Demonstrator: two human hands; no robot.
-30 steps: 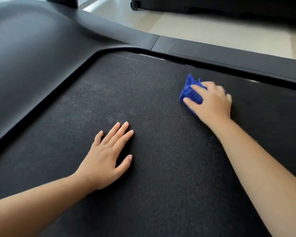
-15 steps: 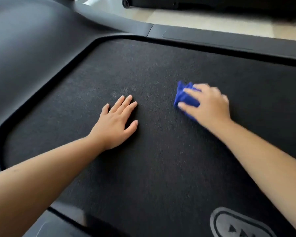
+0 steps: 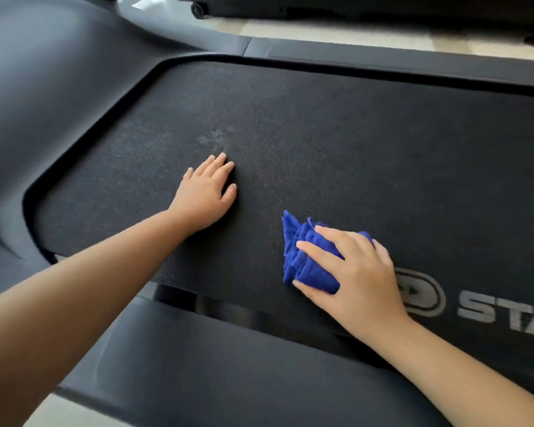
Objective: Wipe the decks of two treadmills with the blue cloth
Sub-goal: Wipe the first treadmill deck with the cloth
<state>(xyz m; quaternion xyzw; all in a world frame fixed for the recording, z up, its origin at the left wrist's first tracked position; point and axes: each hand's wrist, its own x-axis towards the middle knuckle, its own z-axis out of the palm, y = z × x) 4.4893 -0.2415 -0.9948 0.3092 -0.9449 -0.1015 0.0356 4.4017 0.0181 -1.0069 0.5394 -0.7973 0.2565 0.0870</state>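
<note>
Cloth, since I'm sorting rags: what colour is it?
Deep blue; the cloth shows best in the head view, under the right hand.

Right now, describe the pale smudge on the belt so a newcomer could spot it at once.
Start at the black treadmill belt filling the view. The left hand lies flat on it; the pale smudge sits just beyond its fingertips, away from the blue cloth under the right hand. It is the only greyish, speckled patch on the dark surface.
</note>
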